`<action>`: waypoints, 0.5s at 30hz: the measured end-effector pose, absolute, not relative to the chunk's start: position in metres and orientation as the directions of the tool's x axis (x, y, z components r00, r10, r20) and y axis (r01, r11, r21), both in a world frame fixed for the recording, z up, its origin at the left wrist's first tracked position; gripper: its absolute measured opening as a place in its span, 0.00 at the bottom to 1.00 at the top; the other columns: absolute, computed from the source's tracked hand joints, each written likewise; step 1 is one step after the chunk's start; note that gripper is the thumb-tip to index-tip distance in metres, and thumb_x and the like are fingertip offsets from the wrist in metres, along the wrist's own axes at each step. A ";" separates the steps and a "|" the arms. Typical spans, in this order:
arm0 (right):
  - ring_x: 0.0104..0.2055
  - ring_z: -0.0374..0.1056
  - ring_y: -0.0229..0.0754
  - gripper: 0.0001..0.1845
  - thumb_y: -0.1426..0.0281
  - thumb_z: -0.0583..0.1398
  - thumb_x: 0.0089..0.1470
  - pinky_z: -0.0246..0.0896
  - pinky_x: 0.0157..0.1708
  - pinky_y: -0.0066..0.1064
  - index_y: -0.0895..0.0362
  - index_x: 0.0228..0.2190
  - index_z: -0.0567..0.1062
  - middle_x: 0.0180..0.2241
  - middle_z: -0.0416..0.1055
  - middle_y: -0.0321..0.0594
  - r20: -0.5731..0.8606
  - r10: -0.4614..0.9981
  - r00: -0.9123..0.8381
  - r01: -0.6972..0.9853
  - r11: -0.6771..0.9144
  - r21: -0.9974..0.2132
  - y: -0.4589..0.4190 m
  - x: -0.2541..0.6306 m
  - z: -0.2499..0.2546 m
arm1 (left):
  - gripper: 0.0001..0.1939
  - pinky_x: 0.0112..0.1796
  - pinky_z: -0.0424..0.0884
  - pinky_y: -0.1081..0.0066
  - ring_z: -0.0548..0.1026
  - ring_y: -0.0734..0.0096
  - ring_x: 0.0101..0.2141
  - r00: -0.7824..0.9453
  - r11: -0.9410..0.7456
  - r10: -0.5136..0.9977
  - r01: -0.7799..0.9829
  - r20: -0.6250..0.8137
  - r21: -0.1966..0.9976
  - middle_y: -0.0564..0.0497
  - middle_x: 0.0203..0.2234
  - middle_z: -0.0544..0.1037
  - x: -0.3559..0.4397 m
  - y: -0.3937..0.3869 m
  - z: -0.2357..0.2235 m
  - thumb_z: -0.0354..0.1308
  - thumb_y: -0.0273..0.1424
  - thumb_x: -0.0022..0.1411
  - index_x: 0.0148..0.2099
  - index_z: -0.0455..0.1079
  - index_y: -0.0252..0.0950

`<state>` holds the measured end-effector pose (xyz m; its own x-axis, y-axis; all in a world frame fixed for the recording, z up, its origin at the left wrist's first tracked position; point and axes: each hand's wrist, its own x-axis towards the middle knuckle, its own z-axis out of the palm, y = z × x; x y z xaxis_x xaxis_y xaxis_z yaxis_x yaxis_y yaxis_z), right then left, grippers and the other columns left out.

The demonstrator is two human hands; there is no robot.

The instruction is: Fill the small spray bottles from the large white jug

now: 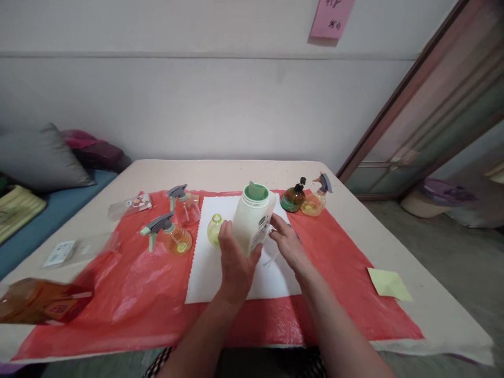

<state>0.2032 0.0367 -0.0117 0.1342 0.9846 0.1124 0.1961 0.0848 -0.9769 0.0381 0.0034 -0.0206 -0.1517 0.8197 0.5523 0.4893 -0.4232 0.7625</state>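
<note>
A large white jug-like bottle (249, 223) with a green pouring spout and no cap on its mouth is held over a white sheet (212, 283), tilted a little to the right. My left hand (236, 262) grips its lower left side, thumb across the front. On the other side, the fingers of my right hand (287, 244) close around the bottle's handle side, by the printed label. Just left of the bottle stands a small round yellow-green bottle (214, 231) with an open neck, partly hidden by my left hand. Something dark, too covered to name, lies behind my right hand.
Two spray bottles, one orange (178, 240) and one pink (188, 210), stand left on a red plastic sheet (137, 283). A green pump bottle (293, 199) and an orange spray bottle (314, 203) stand right. An amber bottle (35, 300) lies front left; yellow notes (389, 284) lie right.
</note>
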 end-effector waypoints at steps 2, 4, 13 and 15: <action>0.63 0.66 0.50 0.34 0.71 0.56 0.40 0.60 0.61 0.49 0.49 0.52 0.75 0.58 0.73 0.40 0.095 0.982 0.164 0.133 0.074 -0.988 0.037 0.205 -0.012 | 0.45 0.64 0.56 0.43 0.56 0.44 0.67 -0.130 -0.410 0.829 0.520 0.544 0.749 0.33 0.64 0.58 0.052 0.006 -0.026 0.66 0.39 0.60 0.70 0.45 0.36; 0.61 0.68 0.50 0.32 0.70 0.56 0.39 0.59 0.63 0.49 0.49 0.49 0.76 0.56 0.75 0.40 0.086 0.979 0.186 0.092 0.069 -0.993 0.037 0.206 -0.011 | 0.48 0.64 0.56 0.42 0.58 0.43 0.66 -0.155 -0.369 0.839 0.543 0.522 0.755 0.31 0.64 0.59 0.058 0.010 -0.028 0.67 0.38 0.58 0.71 0.43 0.34; 0.57 0.70 0.52 0.26 0.68 0.59 0.43 0.60 0.60 0.47 0.50 0.46 0.80 0.50 0.79 0.39 0.055 0.966 0.253 -0.001 0.057 -0.998 0.030 0.205 0.003 | 0.41 0.53 0.70 0.50 0.71 0.46 0.57 -0.186 -0.047 0.968 0.530 0.170 0.846 0.39 0.54 0.71 0.051 0.016 -0.007 0.70 0.31 0.50 0.63 0.56 0.40; 0.56 0.70 0.52 0.26 0.66 0.62 0.43 0.61 0.59 0.46 0.50 0.48 0.80 0.51 0.78 0.39 0.048 0.965 0.259 0.012 0.047 -0.999 0.028 0.204 0.007 | 0.39 0.52 0.71 0.53 0.72 0.47 0.56 -0.188 0.007 0.976 0.522 0.107 0.853 0.41 0.52 0.73 0.051 0.014 -0.002 0.69 0.32 0.51 0.63 0.57 0.42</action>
